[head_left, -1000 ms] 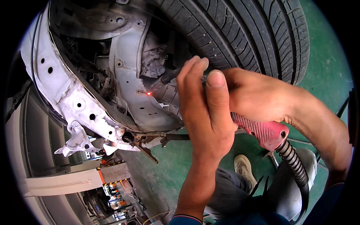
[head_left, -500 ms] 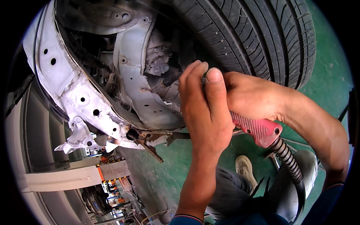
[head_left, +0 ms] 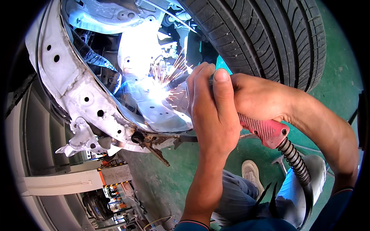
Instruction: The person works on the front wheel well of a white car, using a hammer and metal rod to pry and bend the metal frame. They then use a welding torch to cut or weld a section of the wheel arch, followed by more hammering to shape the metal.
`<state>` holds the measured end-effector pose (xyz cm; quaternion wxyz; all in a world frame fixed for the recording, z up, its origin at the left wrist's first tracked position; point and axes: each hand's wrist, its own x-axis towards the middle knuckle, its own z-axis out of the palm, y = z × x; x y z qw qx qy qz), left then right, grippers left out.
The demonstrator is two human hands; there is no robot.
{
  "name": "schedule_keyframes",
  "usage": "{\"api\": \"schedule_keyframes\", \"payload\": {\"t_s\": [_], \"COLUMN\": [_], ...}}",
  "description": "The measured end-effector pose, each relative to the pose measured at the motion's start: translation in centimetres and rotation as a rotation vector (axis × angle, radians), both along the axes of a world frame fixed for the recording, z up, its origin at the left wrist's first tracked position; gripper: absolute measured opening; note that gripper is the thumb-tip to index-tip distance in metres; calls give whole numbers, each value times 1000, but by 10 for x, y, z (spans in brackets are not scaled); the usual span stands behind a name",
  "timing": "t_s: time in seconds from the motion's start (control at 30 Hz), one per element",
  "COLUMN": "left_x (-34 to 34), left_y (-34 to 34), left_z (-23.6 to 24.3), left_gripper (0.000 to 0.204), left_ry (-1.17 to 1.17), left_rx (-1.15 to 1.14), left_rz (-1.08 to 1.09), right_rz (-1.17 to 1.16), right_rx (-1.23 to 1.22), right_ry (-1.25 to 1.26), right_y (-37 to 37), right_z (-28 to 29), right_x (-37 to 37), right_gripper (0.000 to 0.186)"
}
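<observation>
My right hand (head_left: 257,96) is wrapped round the red ribbed handle of a welding torch (head_left: 266,133). Pressed against it, my left hand (head_left: 214,115) curls round the front of the torch, thumb up; its grip underneath is partly hidden. Past the left fingers the dark nozzle (head_left: 178,81) points left at a pale sheet-metal panel (head_left: 140,101) inside the car's wheel well. A blue-white arc glares at the nozzle's tip, and orange sparks (head_left: 169,73) fan upward and outward from it. From the handle's rear, a spring-sleeved cable (head_left: 296,161) runs down.
A large tyre (head_left: 266,38) stands close above my hands. The bare body flange (head_left: 77,84) curves along the left, with a rusty bracket (head_left: 154,152) jutting below. A hammer (head_left: 280,163) lies on the green floor (head_left: 173,184) near my knee and shoe (head_left: 251,173).
An arc has lit at the nozzle's tip, throwing sparks and bright blue-white light over the panel and wheel well. My hands keep nearly the same place and grip.
</observation>
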<state>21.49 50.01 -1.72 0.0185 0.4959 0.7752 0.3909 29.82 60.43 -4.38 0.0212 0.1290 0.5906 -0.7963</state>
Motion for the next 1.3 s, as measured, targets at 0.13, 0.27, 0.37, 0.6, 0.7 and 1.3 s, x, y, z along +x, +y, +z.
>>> {"api": "schedule_keyframes", "payload": {"t_s": [0.13, 0.27, 0.37, 0.6, 0.7, 1.3], "left_x": [-1, 5, 0, -3, -1, -3], "left_y": [-1, 1, 0, 1, 4, 0], "left_z": [-3, 3, 0, -5, -2, -1], "left_gripper": [41, 41, 41, 43, 44, 45], "left_ry": [8, -100, -49, 68, 101, 42], "left_rx": [6, -13, -20, 43, 98, 39], "left_rz": [14, 12, 14, -52, -135, -58], "right_rz": [-11, -27, -21, -9, -68, -34], "right_rx": [4, 25, 22, 152, 61, 52], "right_ry": [28, 88, 97, -11, 28, -57], "right_y": [0, -1, -1, 5, 5, 2], "right_z": [0, -3, -2, 3, 8, 9], "right_x": [1, -1, -1, 6, 12, 5], "right_gripper": [32, 32, 34, 40, 39, 40]}}
